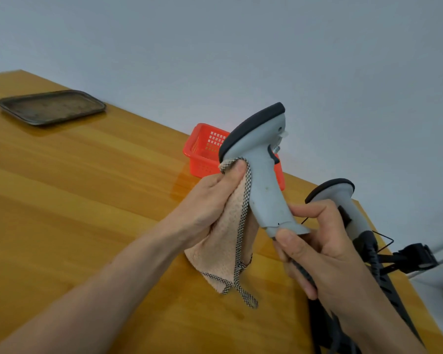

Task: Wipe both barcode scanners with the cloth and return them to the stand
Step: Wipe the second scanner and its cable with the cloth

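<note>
- The first scanner (264,175) is up in the air over the surface (87,200). It stands upright with its dark head on top.
- The right grip (325,251) is closed round the very bottom of the scanner's handle. I think it holds that low so the rest of the grey body stays bare for wiping.
- The black cord (302,274) comes out under that hand and hangs down.
- The left grip (210,200) is bunched round the cloth (223,251). Its thumb pushes a corner of the cloth onto the back of the scanner, just under the head. The rest of the pink cloth hangs loose, with its checked edge dangling.
- This looks like the wiping of the first scanner, with its handle not yet rubbed.
- The second scanner (343,198) is just behind the right hand, head up. It seems to wait in the black stand (391,284), but the hand hides where they meet.
- A red basket (205,152) sits behind the held scanner, near the wall.
- A dark tray (51,107) lies flat, far off to the left.
- I can read no words or labels on the scanners, the cloth or anything else.
</note>
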